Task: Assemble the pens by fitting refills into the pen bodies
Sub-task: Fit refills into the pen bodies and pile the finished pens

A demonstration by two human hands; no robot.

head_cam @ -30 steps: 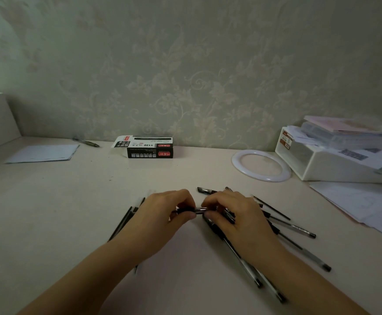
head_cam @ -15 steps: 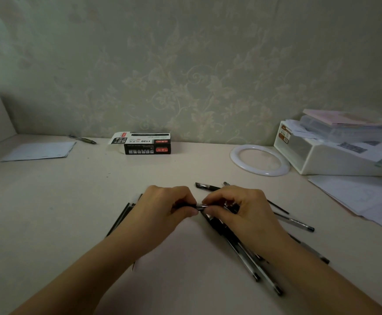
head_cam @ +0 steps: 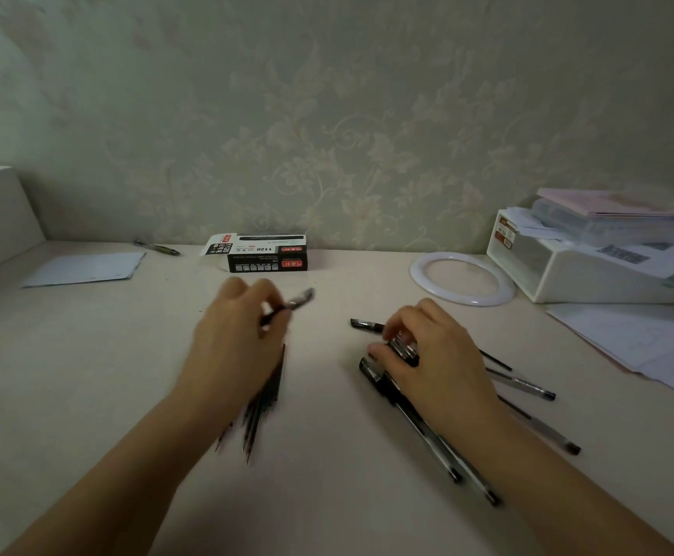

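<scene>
**Separating hands: one pen lifted clear, R hand back at the pile**

Comparing w/ the frames a sec ago: both hands were joined at frame centre, pinching one pen between them. Now they are well apart. Judgement: that fit is prob. finished and the cycle is moving on.

Left hand (head_cam: 239,335), centre-left of frame: fingers curled round a pen (head_cam: 293,302), which sticks out toward upper right, off the table (head_cam: 86,375). Motion blur; whether the refill is fully seated can't be told.

Right hand (head_cam: 427,347), centre-right: fingers bent down onto the pile of pen bodies (head_cam: 411,423), fingertips pinching a dark capped piece (head_cam: 401,349) at the pile's top end. Which part exactly it is, can't tell. Likely picking the next body.

Loose refills (head_cam: 263,399): thin dark bundle on the table, just below/under the left hand and wrist, blurred. More pens fan out to the right of the right wrist; one short dark piece (head_cam: 365,324) lies just left of the right fingers.

Other items: pen box (head_cam: 263,254) upper centre by the wall; white ring (head_cam: 461,276) upper right; white tray (head_cam: 592,270) w/ papers far right; paper sheet (head_cam: 82,268) and a stray pen (head_cam: 157,247) upper left.

Remaining: several bodies and refills unjoined; task approx. mid-way at best.
</scene>
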